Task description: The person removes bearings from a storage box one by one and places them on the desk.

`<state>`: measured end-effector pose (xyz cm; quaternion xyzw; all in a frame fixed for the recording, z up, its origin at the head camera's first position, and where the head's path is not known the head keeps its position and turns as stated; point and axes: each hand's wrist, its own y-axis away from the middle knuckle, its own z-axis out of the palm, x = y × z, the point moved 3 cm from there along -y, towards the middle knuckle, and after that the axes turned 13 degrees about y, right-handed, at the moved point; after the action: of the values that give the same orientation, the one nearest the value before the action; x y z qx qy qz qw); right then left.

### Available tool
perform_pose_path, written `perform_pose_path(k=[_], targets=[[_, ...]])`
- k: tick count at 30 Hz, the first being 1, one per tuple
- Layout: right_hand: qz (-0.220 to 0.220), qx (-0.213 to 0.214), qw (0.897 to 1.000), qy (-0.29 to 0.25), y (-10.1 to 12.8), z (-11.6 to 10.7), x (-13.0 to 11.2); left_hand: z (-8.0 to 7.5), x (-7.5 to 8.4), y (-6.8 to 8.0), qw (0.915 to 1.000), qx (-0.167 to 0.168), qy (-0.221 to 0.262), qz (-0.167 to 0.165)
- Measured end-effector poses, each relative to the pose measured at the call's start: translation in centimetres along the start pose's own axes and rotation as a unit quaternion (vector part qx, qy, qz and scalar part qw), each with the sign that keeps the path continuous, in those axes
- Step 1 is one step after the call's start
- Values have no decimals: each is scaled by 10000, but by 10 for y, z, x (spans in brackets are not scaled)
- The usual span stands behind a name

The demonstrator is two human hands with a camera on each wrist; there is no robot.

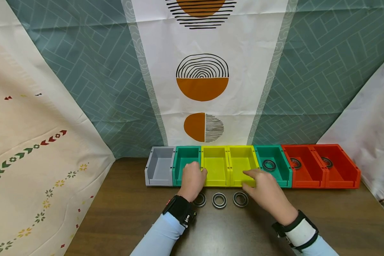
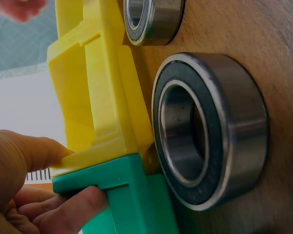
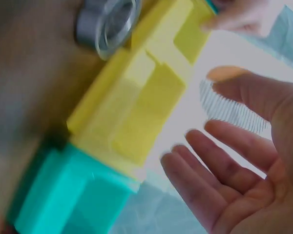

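Observation:
My left hand (image 1: 192, 180) straddles the joined walls of the left green bin (image 1: 181, 156) and left yellow bin (image 1: 215, 151). In the left wrist view, thumb and fingers pinch these walls from either side. Over the front of the right yellow bin (image 1: 241, 153), my right hand (image 1: 267, 190) hovers with spread fingers, its palm bare in the right wrist view. Three ball bearings lie in a row before the bins: a left bearing (image 1: 204, 200) partly behind my left hand, a middle bearing (image 1: 214, 201) and a right bearing (image 1: 235, 200).
A grey bin (image 1: 159, 182) ends the row at left. Further right, the right green bin (image 1: 286, 179) and two red bins (image 1: 342, 183) each hold one bearing. A patterned cloth (image 1: 128, 89) hangs behind the bins on the brown table (image 1: 115, 213).

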<state>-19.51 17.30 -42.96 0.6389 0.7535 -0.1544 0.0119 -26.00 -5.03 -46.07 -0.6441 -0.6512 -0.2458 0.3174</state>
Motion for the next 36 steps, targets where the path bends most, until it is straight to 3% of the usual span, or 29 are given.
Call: perform_pose_path(k=[7, 12, 20, 36], targets=[[107, 981, 9951, 86, -18, -21, 30, -1, 0, 0, 9999, 11, -130, 57], [31, 1193, 9928, 83, -29, -21, 52, 0, -1, 0, 9999, -52, -125, -36], [319, 587, 9974, 287, -39, -3, 74, 0, -1, 0, 9999, 55, -78, 34], [736, -456, 9953, 440, -54, 28, 87, 1, -1, 0, 9999, 96, -107, 46]])
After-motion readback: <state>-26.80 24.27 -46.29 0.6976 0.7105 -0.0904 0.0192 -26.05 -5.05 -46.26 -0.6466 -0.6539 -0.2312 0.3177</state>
